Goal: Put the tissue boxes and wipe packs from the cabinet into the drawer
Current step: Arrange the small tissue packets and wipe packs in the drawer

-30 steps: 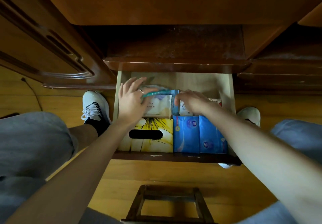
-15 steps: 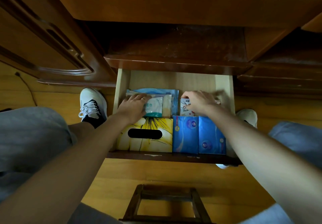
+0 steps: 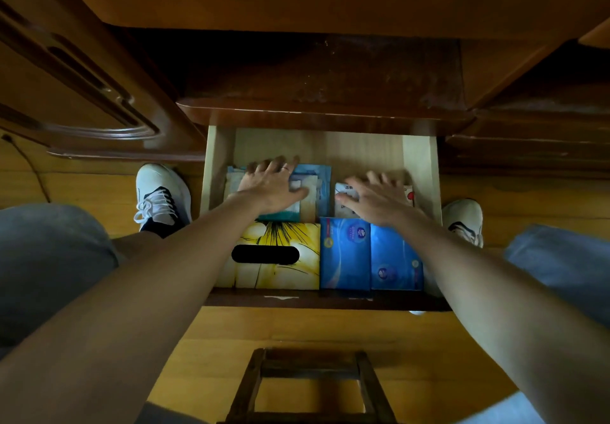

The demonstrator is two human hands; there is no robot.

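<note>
In the drawer (image 3: 421, 172), behind the yellow tissue box (image 3: 280, 258) and blue packs (image 3: 369, 255), our left hand (image 3: 274, 186) and right hand (image 3: 376, 199), curled a moment earlier, lay spread flat on the wipe packs (image 3: 317, 182), gripping nothing; stowing seemed nearly finished.

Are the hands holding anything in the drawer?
Nothing is gripped. The left hand lies flat, fingers spread, on the left wipe packs; the right hand lies flat on the right wipe pack.

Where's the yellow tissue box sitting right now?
In the head view, the yellow tissue box lies flat in the front left corner of the open drawer, touching the blue tissue packs on its right, with the left hand just behind it.
</note>
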